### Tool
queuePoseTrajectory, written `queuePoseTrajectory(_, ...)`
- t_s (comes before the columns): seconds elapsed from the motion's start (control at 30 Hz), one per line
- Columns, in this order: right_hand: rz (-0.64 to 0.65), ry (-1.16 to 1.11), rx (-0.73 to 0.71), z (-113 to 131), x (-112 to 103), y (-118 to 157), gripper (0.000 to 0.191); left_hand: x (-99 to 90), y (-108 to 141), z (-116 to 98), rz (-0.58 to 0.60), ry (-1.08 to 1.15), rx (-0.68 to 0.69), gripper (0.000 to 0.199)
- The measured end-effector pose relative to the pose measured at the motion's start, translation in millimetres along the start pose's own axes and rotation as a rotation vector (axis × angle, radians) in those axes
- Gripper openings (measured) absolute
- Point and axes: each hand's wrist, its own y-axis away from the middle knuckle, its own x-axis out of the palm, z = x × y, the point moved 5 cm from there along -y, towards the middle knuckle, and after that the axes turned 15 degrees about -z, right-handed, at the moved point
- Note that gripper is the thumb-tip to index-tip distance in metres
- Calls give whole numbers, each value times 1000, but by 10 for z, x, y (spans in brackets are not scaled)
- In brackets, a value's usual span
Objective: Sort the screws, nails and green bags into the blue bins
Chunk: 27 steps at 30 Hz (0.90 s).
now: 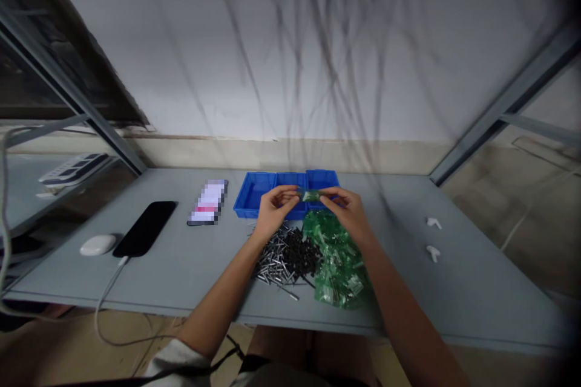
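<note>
Between my two hands, above the blue trays (256, 192), is a small green packet (311, 195). My left hand (278, 208) pinches its left end with thumb and fingers. The right end is pinched by my right hand (345, 208). Below them on the table lies a loose pile of silver and black metal pins (284, 257). Beside that pile, partly under my right forearm, green plastic bags (338, 266) hold small parts. Three blue trays stand side by side behind the hands, and the hands partly cover the middle and right ones.
On the left of the grey table (190, 272) lie a pixelated-screen phone (208, 202), a black phone (145, 228) with a cable, and a white case (97, 245). Two white earbuds (433, 222) lie at the right. A wall rises behind the table.
</note>
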Motion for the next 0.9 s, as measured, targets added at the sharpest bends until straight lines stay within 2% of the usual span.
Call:
queuePoseTrajectory(0.1, 9, -3, -60, 49, -2, 9, 15, -35, -9, -51, -33, -111, 151, 17)
queuePoseTrajectory(0.2, 65, -41, -17, 62, 16, 30, 14, -61, -2, -104, -61, -180, 262, 14)
queuePoseTrajectory(0.33, 104, -46, 21, 79, 15, 54, 17, -68, 18, -100, -51, -206, 220, 16)
queuePoseTrajectory(0.53, -2, -15, 42, 25, -32, 10, 20, -42, 84, -157, 18, -268, 272, 17)
queuePoseTrajectory(0.73, 0, -55, 111, -40, -32, -14, 43, 6, 138, -181, 76, -324, 322, 19)
queuePoseTrajectory(0.9, 20, -63, 112, -96, -35, -43, 33, 34, 137, -215, 118, -330, 305, 18)
